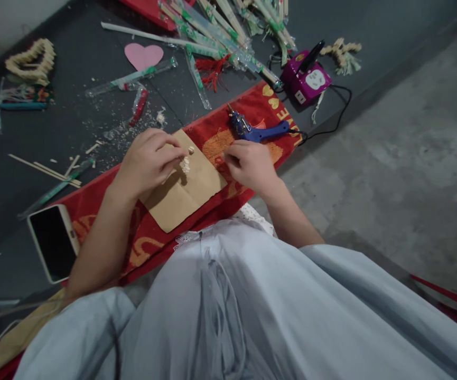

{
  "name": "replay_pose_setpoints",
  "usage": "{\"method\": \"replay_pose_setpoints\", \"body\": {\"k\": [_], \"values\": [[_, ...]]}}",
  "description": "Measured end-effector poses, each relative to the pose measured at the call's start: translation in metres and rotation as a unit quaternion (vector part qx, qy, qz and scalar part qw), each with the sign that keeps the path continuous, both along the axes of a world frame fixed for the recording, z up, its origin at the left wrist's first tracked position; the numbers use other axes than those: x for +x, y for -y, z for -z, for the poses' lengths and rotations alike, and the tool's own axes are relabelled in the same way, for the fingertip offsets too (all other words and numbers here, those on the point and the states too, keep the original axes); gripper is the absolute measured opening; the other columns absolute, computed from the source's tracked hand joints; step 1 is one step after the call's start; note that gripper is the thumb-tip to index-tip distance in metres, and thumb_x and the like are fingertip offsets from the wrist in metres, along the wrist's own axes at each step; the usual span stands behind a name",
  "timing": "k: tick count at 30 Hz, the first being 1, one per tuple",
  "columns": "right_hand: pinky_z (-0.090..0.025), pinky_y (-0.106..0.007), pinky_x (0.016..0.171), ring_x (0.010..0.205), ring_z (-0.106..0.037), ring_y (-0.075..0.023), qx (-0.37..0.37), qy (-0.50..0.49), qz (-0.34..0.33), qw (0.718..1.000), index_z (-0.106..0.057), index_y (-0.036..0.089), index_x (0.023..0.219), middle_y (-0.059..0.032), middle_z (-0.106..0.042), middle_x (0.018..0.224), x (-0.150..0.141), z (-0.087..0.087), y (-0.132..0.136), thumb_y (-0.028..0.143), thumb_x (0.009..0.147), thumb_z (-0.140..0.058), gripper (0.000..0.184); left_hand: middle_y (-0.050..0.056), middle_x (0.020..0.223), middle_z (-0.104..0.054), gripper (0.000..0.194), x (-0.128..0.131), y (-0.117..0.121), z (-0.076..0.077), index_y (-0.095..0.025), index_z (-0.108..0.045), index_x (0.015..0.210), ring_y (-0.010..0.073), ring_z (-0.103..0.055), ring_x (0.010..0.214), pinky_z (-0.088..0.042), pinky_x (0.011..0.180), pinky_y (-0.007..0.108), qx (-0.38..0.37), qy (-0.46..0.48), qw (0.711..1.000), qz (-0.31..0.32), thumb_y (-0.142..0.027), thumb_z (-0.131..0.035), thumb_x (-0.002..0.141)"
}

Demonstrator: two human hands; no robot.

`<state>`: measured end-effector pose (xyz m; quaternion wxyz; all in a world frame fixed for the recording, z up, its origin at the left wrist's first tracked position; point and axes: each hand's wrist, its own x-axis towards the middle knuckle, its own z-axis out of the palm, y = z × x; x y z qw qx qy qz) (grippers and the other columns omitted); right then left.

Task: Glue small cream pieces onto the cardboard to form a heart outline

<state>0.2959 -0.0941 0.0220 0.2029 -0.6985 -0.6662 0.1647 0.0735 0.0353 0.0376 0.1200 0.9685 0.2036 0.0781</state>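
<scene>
"White cluster [186,165] where?"
"Over brown card [190,194], seemingly pinched by left hand [149,158]; right hand [252,164] curled near glue gun [257,133], contents unclear."
"Tip?"
"Probably pinch lightly, work above card."

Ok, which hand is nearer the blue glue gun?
Right. The right hand is close by the glue gun, on the wearer's side; the left hand is farther off, partly over the brown sheet.
</scene>
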Motion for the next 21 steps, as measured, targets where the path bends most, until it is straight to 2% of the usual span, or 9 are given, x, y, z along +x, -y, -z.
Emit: {"method": "replay_pose_setpoints", "body": {"k": [4,7,13,17,21], "values": [[-0.039,-0.032,0.068,0.078,-0.058,-0.022,0.061,0.03,0.116,0.991,-0.067,0.019,0.082,-0.0082,-0.065,0.078,0.023,0.008,0.014,0.028,0.093,-0.041,0.03,0.004,0.108,-0.065,0.028,0.0,-0.001,0.0,-0.029,-0.067,0.103,0.0207,-0.051,0.103,-0.047,0.093,0.045,0.006,0.002,1.0,0.003,-0.034,-0.041,0.098],[-0.042,-0.034,0.07,0.079,-0.058,-0.0229,0.065,0.041,0.148,0.986,-0.069,0.019,0.084,-0.0088,-0.064,0.077,0.031,0.009,0.02,0.035,0.095,-0.042,0.033,0.003,0.108,-0.064,0.027,-0.002,-0.002,0.002,-0.03,-0.066,0.105,0.0198,-0.051,0.104,-0.046,0.094,0.044,0.002,0.008,1.0,0.005,-0.035,-0.04,0.098],[-0.044,-0.036,0.074,0.088,-0.06,-0.0244,0.045,0.028,0.091,0.994,-0.069,0.019,0.108,-0.0109,-0.064,0.101,0.022,-0.003,0.017,0.031,0.093,-0.045,0.031,0.003,0.108,-0.064,0.03,-0.003,-0.003,0.002,-0.026,-0.066,0.108,0.018,-0.051,0.103,-0.047,0.095,0.042,0.01,0.001,1.0,0.016,-0.034,-0.038,0.099],[-0.041,-0.033,0.07,0.082,-0.059,-0.0226,0.012,0.027,0.067,0.997,-0.072,0.018,0.091,-0.0095,-0.063,0.088,0.008,-0.01,0.007,0.036,0.096,-0.043,0.034,0.004,0.109,-0.064,0.031,0.001,-0.001,-0.003,-0.025,-0.066,0.106,0.0189,-0.052,0.103,-0.046,0.095,0.041,0.02,-0.016,0.999,0.02,-0.033,-0.038,0.099],[-0.039,-0.032,0.068,0.083,-0.06,-0.0221,0.011,0.006,0.034,0.999,-0.07,0.017,0.096,-0.01,-0.067,0.095,-0.01,-0.011,-0.002,0.032,0.093,-0.048,0.027,0.005,0.109,-0.065,0.029,0.003,0.001,-0.004,-0.027,-0.066,0.103,0.0219,-0.053,0.102,-0.046,0.092,0.041,0.013,-0.021,1.0,0.019,-0.033,-0.038,0.097]]}}
